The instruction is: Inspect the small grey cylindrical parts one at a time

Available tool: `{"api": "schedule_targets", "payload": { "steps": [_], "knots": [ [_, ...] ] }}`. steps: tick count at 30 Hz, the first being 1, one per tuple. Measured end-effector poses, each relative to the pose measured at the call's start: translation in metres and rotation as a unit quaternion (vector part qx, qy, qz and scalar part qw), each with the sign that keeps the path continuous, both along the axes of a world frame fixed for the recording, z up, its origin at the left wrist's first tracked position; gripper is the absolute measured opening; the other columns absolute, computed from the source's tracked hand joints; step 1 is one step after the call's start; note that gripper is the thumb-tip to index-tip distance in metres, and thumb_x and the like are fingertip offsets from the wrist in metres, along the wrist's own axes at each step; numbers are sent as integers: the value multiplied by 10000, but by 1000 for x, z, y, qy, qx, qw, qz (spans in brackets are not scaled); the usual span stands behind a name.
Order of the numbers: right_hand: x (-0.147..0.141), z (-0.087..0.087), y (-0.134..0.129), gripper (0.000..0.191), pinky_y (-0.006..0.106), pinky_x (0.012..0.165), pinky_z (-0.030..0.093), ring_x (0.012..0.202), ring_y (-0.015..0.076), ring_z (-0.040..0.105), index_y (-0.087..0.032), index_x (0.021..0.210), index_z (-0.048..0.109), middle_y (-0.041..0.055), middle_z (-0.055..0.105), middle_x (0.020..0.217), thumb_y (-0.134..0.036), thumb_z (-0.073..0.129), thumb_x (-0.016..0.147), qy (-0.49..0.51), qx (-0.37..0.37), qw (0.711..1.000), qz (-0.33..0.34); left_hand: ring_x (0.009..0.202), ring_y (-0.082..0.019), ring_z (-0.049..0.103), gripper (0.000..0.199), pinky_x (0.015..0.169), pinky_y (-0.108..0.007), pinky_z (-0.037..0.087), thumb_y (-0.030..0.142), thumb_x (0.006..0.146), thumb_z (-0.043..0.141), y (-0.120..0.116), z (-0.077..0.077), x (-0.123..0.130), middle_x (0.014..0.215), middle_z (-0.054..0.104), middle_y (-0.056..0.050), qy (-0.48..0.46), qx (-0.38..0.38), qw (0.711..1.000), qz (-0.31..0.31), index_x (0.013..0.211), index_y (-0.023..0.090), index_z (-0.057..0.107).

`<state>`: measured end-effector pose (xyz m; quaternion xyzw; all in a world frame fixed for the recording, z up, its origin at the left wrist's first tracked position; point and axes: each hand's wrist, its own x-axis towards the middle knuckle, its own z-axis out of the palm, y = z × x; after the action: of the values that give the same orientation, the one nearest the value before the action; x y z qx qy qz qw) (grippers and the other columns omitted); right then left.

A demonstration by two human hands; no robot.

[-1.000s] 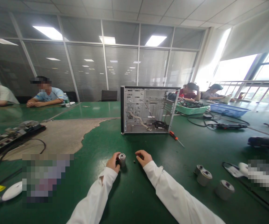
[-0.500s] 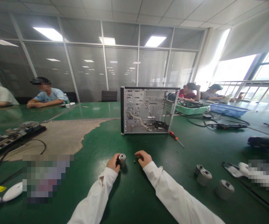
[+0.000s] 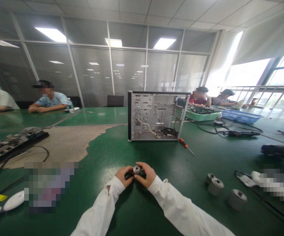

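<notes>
A small silver metal cylinder (image 3: pixel 136 169) with a hole in its top stands between my hands, near the middle of the green table (image 3: pixel 102 147). My left hand (image 3: pixel 125 175) is closed on its left side, thumb and fingers against it. From the right, my right hand (image 3: pixel 146 174) also grips it, fingertips behind and thumb in front. The fingers hide most of the cylinder's sides. Beyond the hands stands an open computer case (image 3: pixel 156 116), with a red-handled screwdriver (image 3: pixel 186 146) at its lower right corner.
Several metal cylinders (image 3: pixel 237 199) stand at the right front. A green basket (image 3: pixel 202 115), a blue basket (image 3: pixel 241 116) and black cables lie farther back right. Circuit parts (image 3: pixel 14 144) rest at the left. People (image 3: pixel 50 98) sit around the table.
My right hand has moved left and taken hold of the cylinder. My left hand and the cylinder have shifted slightly right, and the cylinder's top is tilted more toward me.
</notes>
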<state>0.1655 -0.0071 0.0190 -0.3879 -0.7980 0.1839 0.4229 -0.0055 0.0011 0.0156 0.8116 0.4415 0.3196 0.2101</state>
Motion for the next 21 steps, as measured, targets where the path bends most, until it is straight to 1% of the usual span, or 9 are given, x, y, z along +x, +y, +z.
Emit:
{"api": "schedule_targets", "payload": {
  "steps": [3,7,10,13,16,19,21],
  "knots": [
    [1,-2,-3,499,331,762,426,898,194,509,-176,1101,410,83,539,998,-227,556,626,1,-13,1000,-16,775,-149,560,271,720,-263,427,176,588,564,-1,2,1,817,633,-14,25,2,1000,4,858,182,562],
    [12,2,-16,500,317,735,435,876,191,519,-170,1096,405,82,550,969,-221,549,620,2,-27,999,-30,800,-165,544,180,748,-287,400,239,633,547,-1,2,2,828,632,-20,68,27,997,-24,801,192,591],
    [28,6,-34,505,290,692,445,854,179,528,-180,1102,390,71,559,957,-219,545,622,7,-47,998,-35,816,-172,537,177,756,-297,392,258,646,536,0,1,2,840,627,-24,80,35,996,-27,802,201,595],
    [53,6,-57,500,271,644,454,813,168,546,-193,1098,389,56,574,924,-237,541,623,18,-71,996,-55,817,-175,536,182,751,-298,392,265,649,534,3,-1,2,840,625,-32,86,37,995,-24,806,194,596],
    [85,-1,-81,463,281,627,460,818,187,557,-187,1063,423,70,586,907,-289,530,623,33,-62,991,-118,816,-172,534,176,755,-298,389,276,661,523,4,0,3,837,625,-32,83,38,995,-33,799,193,596],
    [123,-13,-105,432,282,583,464,779,195,575,-191,1031,444,72,601,882,-363,508,639,28,-44,976,-211,815,-168,532,177,763,-297,385,302,680,505,5,1,4,844,624,-26,78,35,995,-42,796,203,595],
    [151,-20,-118,405,273,557,464,713,181,582,-201,1004,460,54,606,851,-402,498,654,10,-31,959,-283,816,-169,531,186,761,-297,385,312,686,497,6,2,4,847,622,-30,79,36,995,-40,799,202,595]
  ]
}}
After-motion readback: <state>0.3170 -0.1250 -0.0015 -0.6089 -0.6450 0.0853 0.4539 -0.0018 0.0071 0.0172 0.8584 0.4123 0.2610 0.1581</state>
